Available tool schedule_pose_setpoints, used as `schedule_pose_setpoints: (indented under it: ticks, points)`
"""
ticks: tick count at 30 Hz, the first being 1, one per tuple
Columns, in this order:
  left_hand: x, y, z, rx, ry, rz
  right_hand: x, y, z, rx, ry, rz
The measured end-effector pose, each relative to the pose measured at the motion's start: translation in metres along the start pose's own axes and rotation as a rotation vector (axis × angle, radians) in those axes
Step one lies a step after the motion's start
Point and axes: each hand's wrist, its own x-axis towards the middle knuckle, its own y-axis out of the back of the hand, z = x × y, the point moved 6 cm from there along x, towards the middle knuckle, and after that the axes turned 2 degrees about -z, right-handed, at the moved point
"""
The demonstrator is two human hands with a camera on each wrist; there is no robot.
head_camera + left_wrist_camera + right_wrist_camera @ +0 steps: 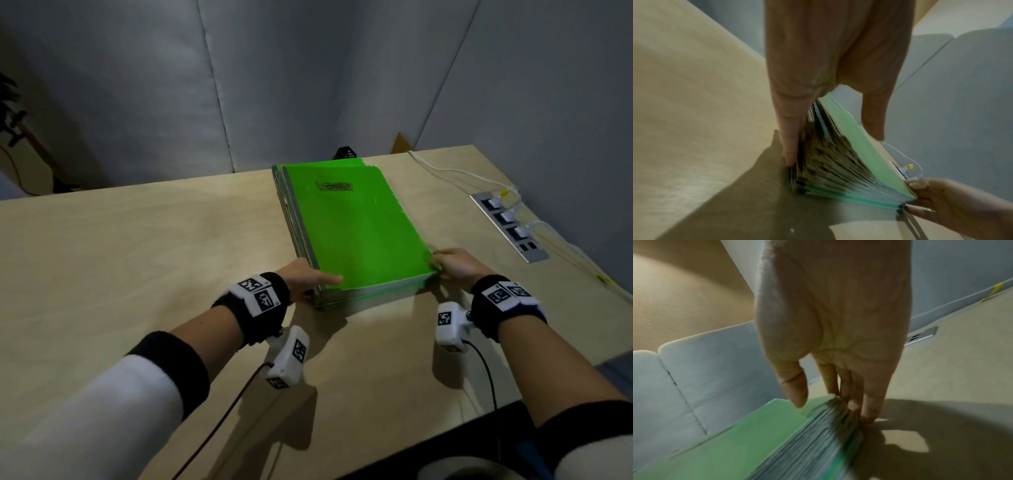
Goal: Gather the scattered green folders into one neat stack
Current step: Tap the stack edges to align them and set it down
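A stack of green folders (356,233) lies flat on the wooden table (137,257), right of centre, with its edges nearly flush. My left hand (317,281) is at the near left corner. Its straight fingers (789,142) press against the stack's side (830,162) down to the table, and the thumb reaches over the top cover. My right hand (442,269) pinches the near right corner, thumb on the top cover (735,443) and fingers (869,410) against the side. The far ends of the lower folders are hidden.
A recessed power strip (510,226) with white plugs and cables sits at the table's right edge. A small black object (346,152) stands behind the stack. Grey padded partitions (308,68) close off the back and right. Bare tabletop spreads to the left.
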Motion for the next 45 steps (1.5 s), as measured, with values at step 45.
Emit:
schedule_pose_setpoints:
  ticks: [45]
  points:
    - [-0.011, -0.014, 0.009, 0.638, -0.076, 0.282, 0.005, -0.006, 0.017, -0.304, 0.08, 0.129]
